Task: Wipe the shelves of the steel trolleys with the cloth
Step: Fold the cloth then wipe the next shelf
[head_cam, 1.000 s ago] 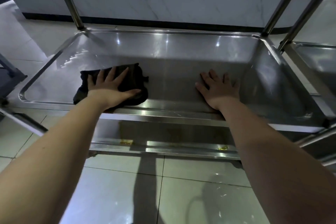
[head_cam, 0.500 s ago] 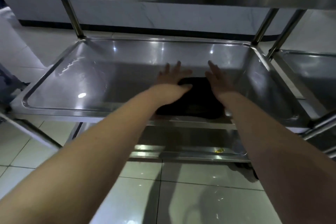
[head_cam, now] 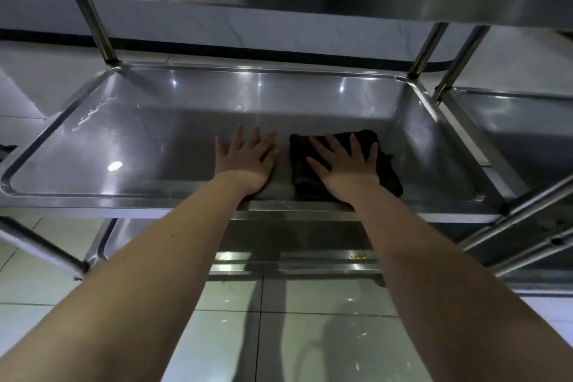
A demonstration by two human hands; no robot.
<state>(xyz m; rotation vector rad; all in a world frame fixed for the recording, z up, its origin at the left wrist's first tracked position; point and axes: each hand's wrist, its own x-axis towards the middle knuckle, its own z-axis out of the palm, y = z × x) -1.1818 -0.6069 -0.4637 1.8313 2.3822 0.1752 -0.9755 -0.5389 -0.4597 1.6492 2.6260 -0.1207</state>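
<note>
Pressing the cloth (head_cam: 387, 174) flat with the spread right hand (head_cam: 344, 167) on the shelf's (head_cam: 139, 146) right part, bracing beside it with the open left hand (head_cam: 248, 161); probably midway, with lower shelf (head_cam: 294, 245) and next trolley (head_cam: 511, 127) left.

The dark cloth (head_cam: 387, 174) lies bunched but flat on the middle shelf (head_cam: 124, 133) of the steel trolley, right of centre and near the front rim, under the flat right hand (head_cam: 344, 170). The shelf is a shallow, shiny tray with raised edges. A second trolley's shelf (head_cam: 511, 127) stands just beside it on the right.
</note>
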